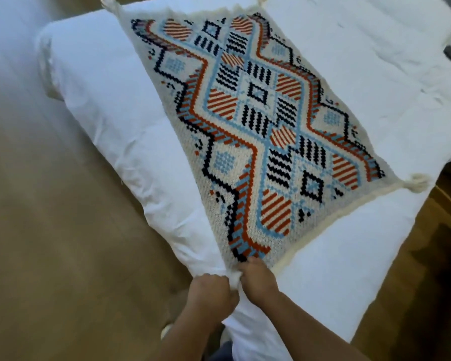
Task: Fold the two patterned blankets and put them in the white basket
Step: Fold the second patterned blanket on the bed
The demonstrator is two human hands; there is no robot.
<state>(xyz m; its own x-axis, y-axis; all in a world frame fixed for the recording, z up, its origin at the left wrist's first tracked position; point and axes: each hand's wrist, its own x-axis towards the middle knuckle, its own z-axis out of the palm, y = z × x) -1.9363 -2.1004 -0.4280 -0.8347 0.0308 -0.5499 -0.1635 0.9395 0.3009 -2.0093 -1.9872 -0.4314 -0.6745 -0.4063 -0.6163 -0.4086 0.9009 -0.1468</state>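
A rectangular cream knitted blanket (pixel 258 121) lies spread flat and diagonal across puffy white cotton bedding (pixel 102 100). It is worked in a chunky, pebbly stitch with zigzag bands, diamonds and striped ovals in navy, rust-orange and pale blue. Its surface is smooth, with no fold in it, and a plain cream border runs along its near-right edge. A thick cream yarn tassel (pixel 417 182) sticks out from the right corner and lies on the bedding. Two more tassels show at the far corners, cut by the top edge of the view.

The near corner of the blanket comes to a point at the person's hands. The left hand (pixel 211 287) is closed into a fist with knuckles up. The right hand (pixel 255 277) is curled just beside it, fingertips pressed on the patterned knit. Both grip that corner. A small white tuft shows between them, possibly the corner's tassel, though blur keeps it unclear.

The bedding is soft and rounded at its edges, lightly creased near the hands. To the left lies a smooth tan floor (pixel 50 230), blurred, and a darker wood-toned strip shows on the right.
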